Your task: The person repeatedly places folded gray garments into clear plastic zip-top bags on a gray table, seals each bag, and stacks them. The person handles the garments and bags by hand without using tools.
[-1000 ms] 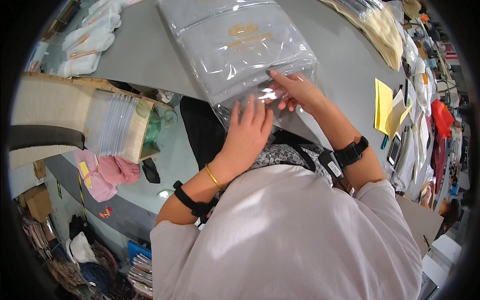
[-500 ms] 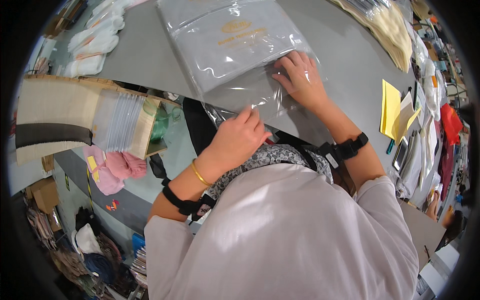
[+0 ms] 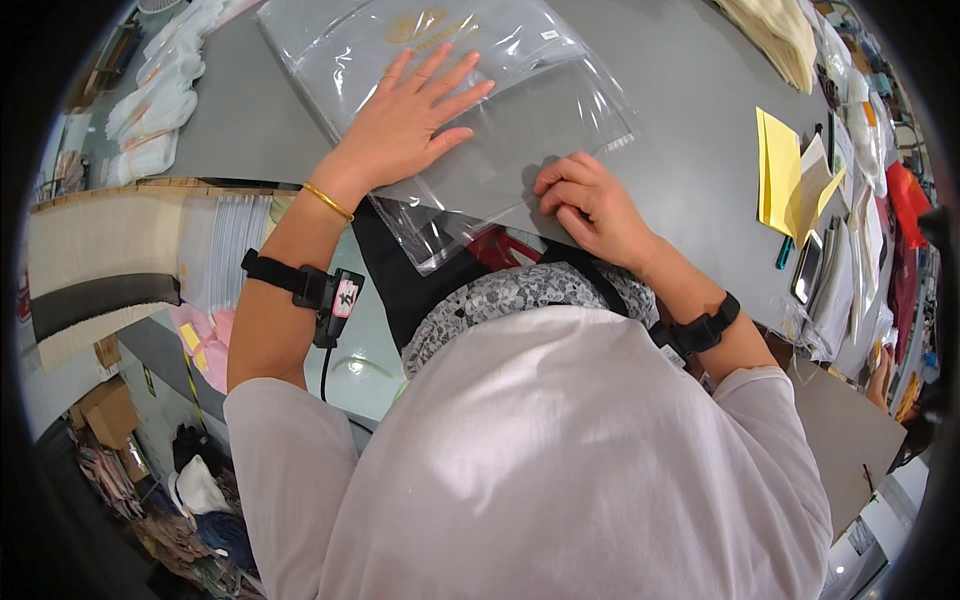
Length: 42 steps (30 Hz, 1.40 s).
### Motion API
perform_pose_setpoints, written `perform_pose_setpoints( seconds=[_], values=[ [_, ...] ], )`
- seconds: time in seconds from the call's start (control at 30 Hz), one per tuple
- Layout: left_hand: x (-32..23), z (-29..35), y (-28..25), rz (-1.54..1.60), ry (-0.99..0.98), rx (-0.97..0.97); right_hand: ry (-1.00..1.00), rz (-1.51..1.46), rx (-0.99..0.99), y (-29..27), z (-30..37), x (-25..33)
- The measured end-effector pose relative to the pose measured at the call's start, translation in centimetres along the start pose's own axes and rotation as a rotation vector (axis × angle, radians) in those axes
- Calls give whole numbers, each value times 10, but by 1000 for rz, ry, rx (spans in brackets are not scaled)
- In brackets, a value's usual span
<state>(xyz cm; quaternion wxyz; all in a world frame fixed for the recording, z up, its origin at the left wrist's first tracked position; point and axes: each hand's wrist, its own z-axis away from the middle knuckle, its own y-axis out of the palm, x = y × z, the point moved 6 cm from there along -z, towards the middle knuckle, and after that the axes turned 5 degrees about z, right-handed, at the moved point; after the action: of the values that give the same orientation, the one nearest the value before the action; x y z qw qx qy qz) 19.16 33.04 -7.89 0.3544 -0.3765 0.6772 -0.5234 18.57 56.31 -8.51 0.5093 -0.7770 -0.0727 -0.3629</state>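
Clear plastic makes up the bag [image 3: 530,130], which lies along the surface's [image 3: 690,180] near edge, one corner overhanging; its far end is cut off by the view. Glare blurs the flat grey contents [image 3: 505,40]. The left grip [image 3: 405,125] rests palm down on the bag, fingers spread and grasping nothing, hiding some of the gold print. The right grip [image 3: 595,208] is loosely curled by the bag's near side; I cannot tell whether it pinches plastic.
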Motion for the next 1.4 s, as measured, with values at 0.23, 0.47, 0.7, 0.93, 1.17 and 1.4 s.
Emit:
perform_pose_setpoints(
  seconds=[0.23, 0.47, 0.7, 0.93, 1.17, 1.4],
  values=[
    [1, -2, -1, -24, -11, -6, -70, 182, -44, 17, -12, 5],
    [0, 3, -6, 70, 21, 33, 173, 529, 93, -94, 123, -14],
    [11, 71, -58, 446, -70, -216, 791, 763, 172, -196, 241, -57],
    [-46, 137, -33, 11, -114, -112, -237, 872, 41, -80, -20, -50],
    [-37, 137, -33, 350, -286, -384, -313, 488, 53, -79, -55, -68],
    [23, 143, -15, 1033, -1051, -742, 150, 331, -136, -69, -95, -94]
  ],
)
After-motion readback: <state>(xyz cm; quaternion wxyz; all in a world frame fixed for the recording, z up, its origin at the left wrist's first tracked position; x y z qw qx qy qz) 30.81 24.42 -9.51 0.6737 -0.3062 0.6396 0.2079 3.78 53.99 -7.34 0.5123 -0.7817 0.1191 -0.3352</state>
